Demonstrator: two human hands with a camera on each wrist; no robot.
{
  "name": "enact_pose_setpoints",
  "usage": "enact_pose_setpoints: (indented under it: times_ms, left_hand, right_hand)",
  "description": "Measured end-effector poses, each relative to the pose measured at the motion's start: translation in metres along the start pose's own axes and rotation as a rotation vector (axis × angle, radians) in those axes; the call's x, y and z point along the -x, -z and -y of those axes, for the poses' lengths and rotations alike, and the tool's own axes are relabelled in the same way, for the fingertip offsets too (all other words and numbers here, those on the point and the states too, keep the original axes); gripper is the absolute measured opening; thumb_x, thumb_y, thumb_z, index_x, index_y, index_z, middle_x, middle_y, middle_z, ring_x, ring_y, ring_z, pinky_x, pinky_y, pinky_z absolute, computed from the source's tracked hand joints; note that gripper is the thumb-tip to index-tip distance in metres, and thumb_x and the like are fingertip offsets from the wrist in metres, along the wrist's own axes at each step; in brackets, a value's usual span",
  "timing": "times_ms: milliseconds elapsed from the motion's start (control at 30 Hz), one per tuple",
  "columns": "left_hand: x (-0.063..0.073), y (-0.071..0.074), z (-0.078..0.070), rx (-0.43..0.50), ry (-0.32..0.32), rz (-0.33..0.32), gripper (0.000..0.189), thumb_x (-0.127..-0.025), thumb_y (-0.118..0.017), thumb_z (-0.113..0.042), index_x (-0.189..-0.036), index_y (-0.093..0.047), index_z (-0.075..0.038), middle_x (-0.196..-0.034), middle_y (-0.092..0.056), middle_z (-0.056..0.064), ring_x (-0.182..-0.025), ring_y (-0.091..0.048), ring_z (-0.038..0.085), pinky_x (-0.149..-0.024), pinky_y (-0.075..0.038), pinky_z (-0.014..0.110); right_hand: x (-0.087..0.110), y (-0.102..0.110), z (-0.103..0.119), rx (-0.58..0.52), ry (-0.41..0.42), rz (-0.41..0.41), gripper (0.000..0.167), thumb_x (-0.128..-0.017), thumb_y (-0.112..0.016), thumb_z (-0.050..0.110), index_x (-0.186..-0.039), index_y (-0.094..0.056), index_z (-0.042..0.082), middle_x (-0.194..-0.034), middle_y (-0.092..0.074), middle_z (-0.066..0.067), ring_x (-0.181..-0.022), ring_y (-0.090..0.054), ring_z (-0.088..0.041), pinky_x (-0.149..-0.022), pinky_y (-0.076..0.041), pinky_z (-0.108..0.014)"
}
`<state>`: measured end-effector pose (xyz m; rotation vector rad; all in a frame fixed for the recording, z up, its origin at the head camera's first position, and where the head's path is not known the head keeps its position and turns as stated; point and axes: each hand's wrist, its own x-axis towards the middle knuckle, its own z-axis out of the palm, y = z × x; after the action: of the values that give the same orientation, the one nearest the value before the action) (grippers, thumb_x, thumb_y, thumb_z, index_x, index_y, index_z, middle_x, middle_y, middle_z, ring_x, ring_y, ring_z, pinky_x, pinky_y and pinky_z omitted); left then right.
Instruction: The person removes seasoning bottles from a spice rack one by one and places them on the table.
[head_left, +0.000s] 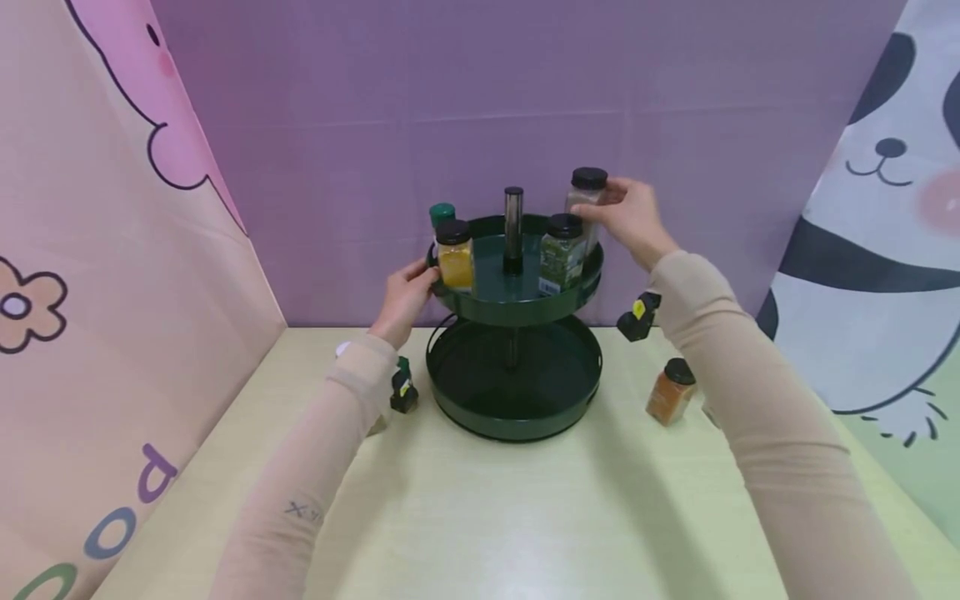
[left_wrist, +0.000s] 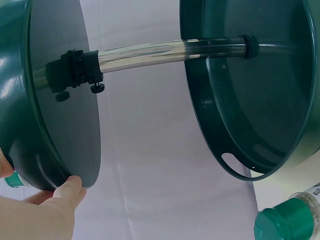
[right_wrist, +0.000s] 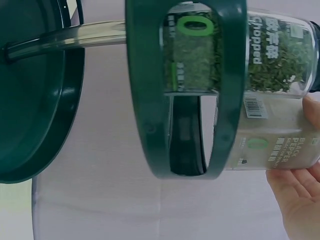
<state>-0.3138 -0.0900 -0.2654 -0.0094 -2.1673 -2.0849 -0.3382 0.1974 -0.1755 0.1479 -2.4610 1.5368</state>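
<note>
The right hand (head_left: 628, 218) held the pepper jar (head_left: 586, 200) with curled fingers at the far right of the upper tray (head_left: 517, 308) of the green two-level rack. The jar stood just behind the green herb jar (head_left: 562, 252), at the tray's rim. The left hand (head_left: 407, 296) gripped the left edge of the same tray, beside the yellow spice jar (head_left: 454, 254). An orange spice jar (head_left: 671, 392) stood on the tabletop (head_left: 480, 508), near the right forearm.
</note>
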Motion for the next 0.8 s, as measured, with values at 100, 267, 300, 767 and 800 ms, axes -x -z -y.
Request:
enact_pose_setpoints:
  times_ms: [100, 267, 300, 767, 800]
  left_hand:
    - [0.0, 0.0, 0.0, -0.002, -0.002, 0.005, 0.042, -0.092, -0.049, -0.016, -0.133, -0.048, -0.008, -0.136, -0.048, 0.008, -0.118, -0.046, 0.014, -0.104, -0.038, 0.03]
    - [0.0, 0.001, 0.001, -0.004, -0.01, 0.002, 0.042, -0.092, -0.049, -0.016, -0.133, -0.048, -0.008, -0.135, -0.049, 0.008, -0.117, -0.046, 0.014, -0.103, -0.038, 0.029]
    - [-0.001, 0.001, 0.001, -0.003, -0.01, 0.001, 0.042, -0.092, -0.049, -0.016, -0.133, -0.049, -0.008, -0.135, -0.049, 0.008, -0.116, -0.046, 0.014, -0.103, -0.038, 0.03]
    - [-0.001, 0.002, -0.001, -0.017, 0.01, -0.007, 0.042, -0.092, -0.048, -0.017, -0.133, -0.048, -0.009, -0.133, -0.051, 0.009, -0.111, -0.049, 0.014, -0.101, -0.041, 0.029]
    - [-0.001, 0.002, -0.001, -0.019, 0.01, -0.007, 0.041, -0.092, -0.048, -0.017, -0.133, -0.048, -0.009, -0.132, -0.051, 0.009, -0.111, -0.049, 0.014, -0.101, -0.041, 0.029]
  right_hand:
    - [0.002, 0.002, 0.003, -0.023, 0.009, 0.001, 0.061, -0.077, -0.073, 0.029, -0.13, -0.05, 0.01, -0.107, -0.061, 0.001, -0.109, -0.051, -0.017, -0.103, -0.037, -0.037]
    - [0.002, 0.006, 0.006, -0.028, 0.0, -0.002, 0.062, -0.076, -0.073, 0.03, -0.13, -0.05, 0.011, -0.102, -0.059, 0.005, -0.11, -0.05, -0.017, -0.103, -0.036, -0.038]
    - [0.002, 0.007, 0.007, -0.029, -0.002, -0.003, 0.063, -0.076, -0.074, 0.03, -0.13, -0.049, 0.011, -0.103, -0.059, 0.005, -0.111, -0.05, -0.018, -0.104, -0.036, -0.038]
    - [0.008, 0.023, 0.009, -0.026, -0.026, -0.03, 0.07, -0.074, -0.075, 0.033, -0.134, -0.045, 0.012, -0.113, -0.057, 0.004, -0.116, -0.047, -0.017, -0.106, -0.033, -0.038]
    - [0.009, 0.025, 0.009, -0.023, -0.029, -0.033, 0.069, -0.074, -0.075, 0.034, -0.134, -0.046, 0.013, -0.114, -0.057, 0.004, -0.116, -0.047, -0.018, -0.107, -0.032, -0.038]
